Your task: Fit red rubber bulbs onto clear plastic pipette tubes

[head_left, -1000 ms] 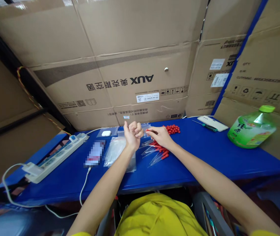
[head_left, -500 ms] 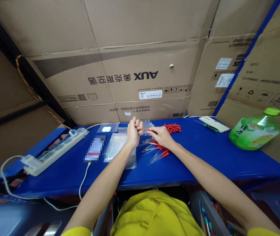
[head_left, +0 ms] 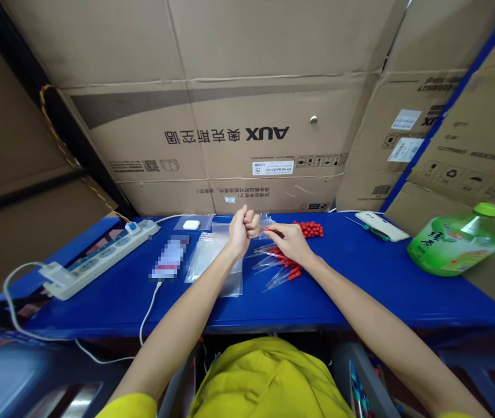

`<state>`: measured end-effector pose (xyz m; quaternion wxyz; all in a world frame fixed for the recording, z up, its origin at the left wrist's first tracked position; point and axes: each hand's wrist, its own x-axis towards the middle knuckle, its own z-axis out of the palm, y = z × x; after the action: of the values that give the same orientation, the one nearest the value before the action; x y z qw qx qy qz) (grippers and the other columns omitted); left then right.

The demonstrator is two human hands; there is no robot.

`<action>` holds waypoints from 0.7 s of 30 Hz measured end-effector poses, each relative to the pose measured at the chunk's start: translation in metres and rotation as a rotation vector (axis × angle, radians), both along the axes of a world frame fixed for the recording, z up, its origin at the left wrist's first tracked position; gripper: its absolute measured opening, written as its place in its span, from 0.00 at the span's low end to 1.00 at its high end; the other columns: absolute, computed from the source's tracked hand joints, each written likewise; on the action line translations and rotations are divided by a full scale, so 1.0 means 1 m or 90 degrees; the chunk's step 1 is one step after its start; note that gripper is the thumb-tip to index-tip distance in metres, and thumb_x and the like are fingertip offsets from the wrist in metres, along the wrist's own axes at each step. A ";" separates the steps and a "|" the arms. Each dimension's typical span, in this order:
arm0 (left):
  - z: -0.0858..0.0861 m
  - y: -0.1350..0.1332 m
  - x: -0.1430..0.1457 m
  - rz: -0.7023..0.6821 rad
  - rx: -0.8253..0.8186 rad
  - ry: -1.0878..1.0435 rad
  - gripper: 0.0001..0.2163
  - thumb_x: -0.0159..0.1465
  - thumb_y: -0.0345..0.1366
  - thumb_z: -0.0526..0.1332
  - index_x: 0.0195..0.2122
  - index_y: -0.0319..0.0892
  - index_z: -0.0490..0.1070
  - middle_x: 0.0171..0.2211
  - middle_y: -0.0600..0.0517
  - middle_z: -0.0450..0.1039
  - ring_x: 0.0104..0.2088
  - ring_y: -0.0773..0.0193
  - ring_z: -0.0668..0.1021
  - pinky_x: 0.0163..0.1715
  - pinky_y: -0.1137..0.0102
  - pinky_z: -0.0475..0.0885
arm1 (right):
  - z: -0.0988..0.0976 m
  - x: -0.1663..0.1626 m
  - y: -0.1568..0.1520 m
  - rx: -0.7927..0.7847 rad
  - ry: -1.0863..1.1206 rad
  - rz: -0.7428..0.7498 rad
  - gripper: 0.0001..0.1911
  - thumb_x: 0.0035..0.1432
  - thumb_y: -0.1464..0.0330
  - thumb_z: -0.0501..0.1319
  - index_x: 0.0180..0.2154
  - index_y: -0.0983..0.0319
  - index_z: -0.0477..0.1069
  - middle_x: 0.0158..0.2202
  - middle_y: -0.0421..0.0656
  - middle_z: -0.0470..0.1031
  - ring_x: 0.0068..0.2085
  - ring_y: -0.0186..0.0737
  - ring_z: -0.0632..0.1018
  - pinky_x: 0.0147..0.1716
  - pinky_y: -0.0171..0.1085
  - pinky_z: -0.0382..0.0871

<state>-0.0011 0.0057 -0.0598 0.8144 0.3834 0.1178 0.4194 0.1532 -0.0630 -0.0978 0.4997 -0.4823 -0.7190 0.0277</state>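
Several red-ended clear tubes (head_left: 279, 277): fanned out on the worktop (head_left: 386, 261), nearest the person, narrow ends pointing left; they look like pieces already put together.
Clear plastic bags (head_left: 208, 264): flat on the worktop, left of the tubes.
Right hand (head_left: 294, 242): grip pinched on a small red cap (head_left: 267, 229), over the far part of the tube pile.
Left hand (head_left: 242, 232): grip clenched just beside the right hand, seemingly around a thin clear tube (head_left: 262, 228) that barely shows; the rest of what it holds is hidden.
Cap and tube: by the look of it, the step in hand is fitting one to the other.
Next push: probably calls for a steady left hold and a straight press; a crooked one could let the cap slip.
Loose red caps (head_left: 312, 229): heaped just beyond the right hand, ready for further pieces.
Cardboard wall (head_left: 230, 104): upright behind the worktop.
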 end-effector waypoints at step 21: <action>-0.003 -0.007 0.004 0.031 0.023 -0.047 0.27 0.70 0.48 0.61 0.22 0.43 0.46 0.19 0.60 0.44 0.17 0.74 0.49 0.18 0.76 0.46 | 0.003 0.003 0.000 0.018 0.002 -0.060 0.11 0.64 0.60 0.65 0.36 0.60 0.81 0.33 0.46 0.83 0.30 0.42 0.79 0.34 0.40 0.72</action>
<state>0.0034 -0.0016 -0.0633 0.8007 0.3798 0.0892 0.4547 0.1560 -0.0634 -0.0948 0.5082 -0.5083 -0.6952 -0.0056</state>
